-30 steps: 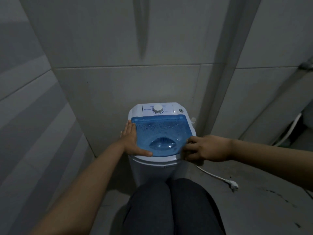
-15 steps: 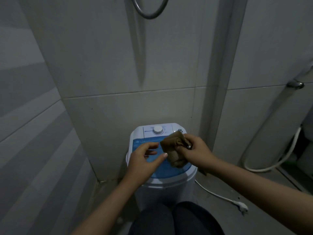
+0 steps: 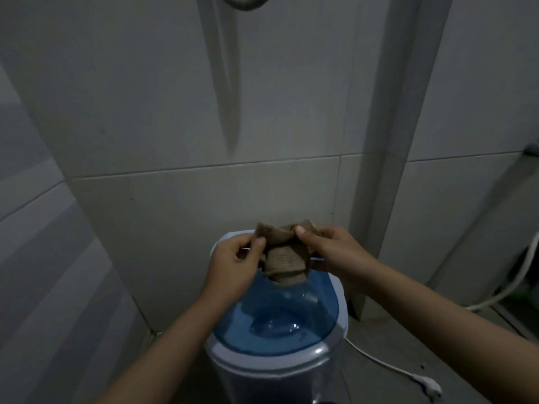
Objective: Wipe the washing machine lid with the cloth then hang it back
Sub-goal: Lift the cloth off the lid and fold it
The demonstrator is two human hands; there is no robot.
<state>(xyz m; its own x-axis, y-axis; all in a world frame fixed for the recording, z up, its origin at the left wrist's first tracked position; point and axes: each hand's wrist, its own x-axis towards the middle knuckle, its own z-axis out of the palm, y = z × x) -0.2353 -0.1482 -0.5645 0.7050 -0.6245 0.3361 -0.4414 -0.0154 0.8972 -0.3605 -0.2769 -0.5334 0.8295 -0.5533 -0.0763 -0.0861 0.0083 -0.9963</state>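
A small white washing machine (image 3: 271,365) stands against the tiled wall, its blue translucent lid (image 3: 280,322) closed. A brown cloth (image 3: 284,258) hangs bunched in the air above the back of the lid. My left hand (image 3: 233,268) pinches its left top corner and my right hand (image 3: 332,252) pinches its right top corner. The cloth hides the machine's control panel. A metal ring (image 3: 245,2) shows on the wall at the top edge.
A white power cord with its plug (image 3: 425,384) lies on the grey floor to the right. A white hose (image 3: 516,284) runs along the right wall. Tiled walls close in at the left and back.
The view has tilted up and both hands have left the lid. The cloth, first held by my right hand alone, is now held by both and raised higher.
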